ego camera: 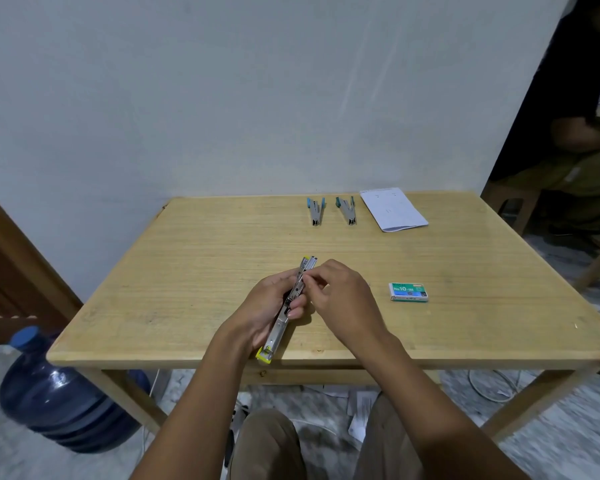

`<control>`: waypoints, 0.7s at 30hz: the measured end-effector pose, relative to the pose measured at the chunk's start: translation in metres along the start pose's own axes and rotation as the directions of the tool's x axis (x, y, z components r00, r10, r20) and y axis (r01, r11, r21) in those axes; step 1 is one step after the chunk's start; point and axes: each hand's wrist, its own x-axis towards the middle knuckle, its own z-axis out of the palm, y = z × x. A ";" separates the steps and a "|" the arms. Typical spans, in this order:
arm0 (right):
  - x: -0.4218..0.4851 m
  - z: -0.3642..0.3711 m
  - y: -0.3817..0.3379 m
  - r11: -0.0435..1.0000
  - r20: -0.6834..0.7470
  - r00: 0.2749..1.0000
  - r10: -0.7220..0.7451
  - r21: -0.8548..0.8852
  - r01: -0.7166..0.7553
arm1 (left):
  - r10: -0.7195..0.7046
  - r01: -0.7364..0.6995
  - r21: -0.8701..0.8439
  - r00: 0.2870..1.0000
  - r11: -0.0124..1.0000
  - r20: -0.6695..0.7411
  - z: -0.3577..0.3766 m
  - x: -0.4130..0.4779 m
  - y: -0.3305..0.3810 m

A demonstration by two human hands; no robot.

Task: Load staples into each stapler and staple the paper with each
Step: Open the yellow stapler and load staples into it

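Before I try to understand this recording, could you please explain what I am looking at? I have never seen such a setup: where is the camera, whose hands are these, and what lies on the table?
There is no machine here: a person works with two bare hands. The single picture comes from a camera worn on the person's head, looking forward and down. The left hand grips a yellow stapler, opened out long, above the near edge of the wooden table. The right hand pinches at the stapler's upper half; whether it holds staples is too small to tell. On the table lie a green box of staples to the right, and at the far side one blue stapler, a second blue stapler and some white paper.
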 end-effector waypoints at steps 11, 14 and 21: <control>0.003 -0.001 -0.010 0.982 0.020 0.997 0.073 -0.175 -0.068 | 0.005 -0.005 0.031 1.000 0.999 0.023 -0.006 0.004 -0.003; 0.004 0.001 -0.012 0.970 0.016 0.993 0.119 -0.213 -0.113 | 0.009 -0.010 0.047 0.999 0.999 0.033 -0.008 0.004 -0.004; 0.008 0.004 -0.016 0.956 0.002 0.979 0.204 -0.213 -0.199 | 0.011 -0.013 0.057 0.999 0.998 0.040 -0.008 0.005 -0.005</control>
